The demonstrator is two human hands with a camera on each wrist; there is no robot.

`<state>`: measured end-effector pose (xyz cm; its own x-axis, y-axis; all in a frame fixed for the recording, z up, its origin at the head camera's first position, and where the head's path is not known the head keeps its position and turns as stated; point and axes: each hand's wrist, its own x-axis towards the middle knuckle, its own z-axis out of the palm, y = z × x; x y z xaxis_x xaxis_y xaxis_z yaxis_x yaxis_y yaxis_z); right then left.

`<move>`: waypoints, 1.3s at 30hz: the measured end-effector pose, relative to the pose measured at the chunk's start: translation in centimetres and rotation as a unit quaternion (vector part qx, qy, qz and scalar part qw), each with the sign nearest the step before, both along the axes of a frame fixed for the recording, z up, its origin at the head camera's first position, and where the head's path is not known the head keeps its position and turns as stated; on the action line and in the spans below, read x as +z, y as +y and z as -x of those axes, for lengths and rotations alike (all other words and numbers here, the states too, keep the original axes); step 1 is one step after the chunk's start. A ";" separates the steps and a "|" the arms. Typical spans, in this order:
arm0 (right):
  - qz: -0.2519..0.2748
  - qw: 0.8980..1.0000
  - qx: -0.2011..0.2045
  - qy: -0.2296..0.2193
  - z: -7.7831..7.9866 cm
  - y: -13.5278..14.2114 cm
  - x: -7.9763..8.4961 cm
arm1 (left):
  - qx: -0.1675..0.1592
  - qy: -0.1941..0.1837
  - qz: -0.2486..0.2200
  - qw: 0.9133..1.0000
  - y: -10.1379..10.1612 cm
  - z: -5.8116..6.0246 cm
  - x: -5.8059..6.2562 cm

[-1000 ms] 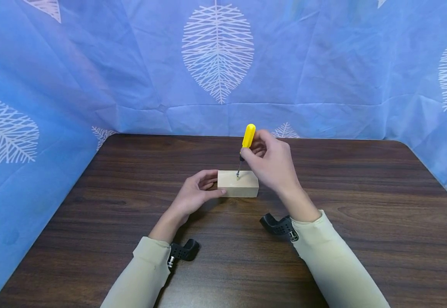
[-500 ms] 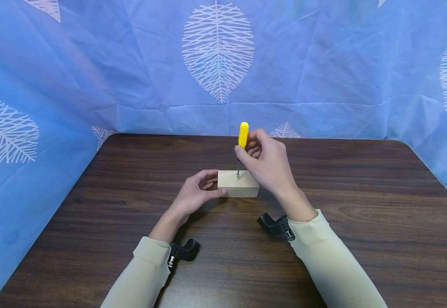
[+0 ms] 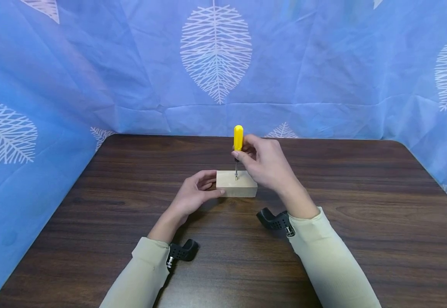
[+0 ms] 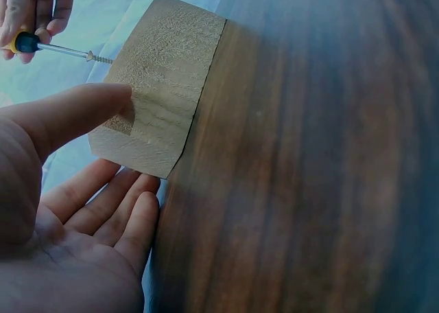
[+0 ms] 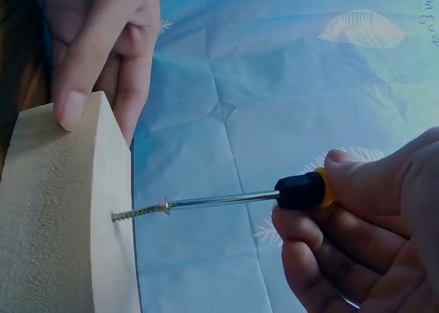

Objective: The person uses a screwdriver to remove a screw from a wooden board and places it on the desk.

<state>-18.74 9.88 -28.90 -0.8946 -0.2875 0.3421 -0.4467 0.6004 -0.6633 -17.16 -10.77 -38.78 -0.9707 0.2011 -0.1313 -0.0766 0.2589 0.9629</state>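
Note:
A pale wooden block (image 3: 232,191) lies on the dark wood-grain table. My left hand (image 3: 192,194) grips its left end, the thumb (image 4: 82,114) on the near face and the fingers behind. A screw (image 5: 140,212) stands in the block's top face, much of its thread showing above the wood. My right hand (image 3: 267,164) pinches a screwdriver (image 3: 238,139) with a yellow handle and a black collar. The screwdriver stands nearly upright over the block, and its shaft (image 5: 223,199) meets the screw's head, roughly in line with it.
The brown table (image 3: 131,222) has a far edge close behind the block. A blue cloth (image 3: 138,64) with white leaf prints hangs behind and at the sides. Black wrist mounts (image 3: 185,250) stick out from both sleeves.
The screwdriver has swung from a rightward lean to nearly upright, its tip staying at the screw. My right hand has shifted a little left with it. The left hand and block hold still.

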 end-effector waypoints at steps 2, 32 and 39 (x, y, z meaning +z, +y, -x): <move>0.000 1.000 -0.014 0.000 0.0 0.0 -0.1 | 0.002 0.001 0.004 1.000 0.1 0.0 0.1; 0.014 0.998 -0.043 0.040 0.1 -0.4 -1.0 | 0.004 0.002 0.007 1.000 0.1 -0.4 0.1; 0.032 0.996 -0.043 0.074 0.4 -0.7 -1.6 | 0.007 0.003 0.012 1.000 0.1 -0.3 0.0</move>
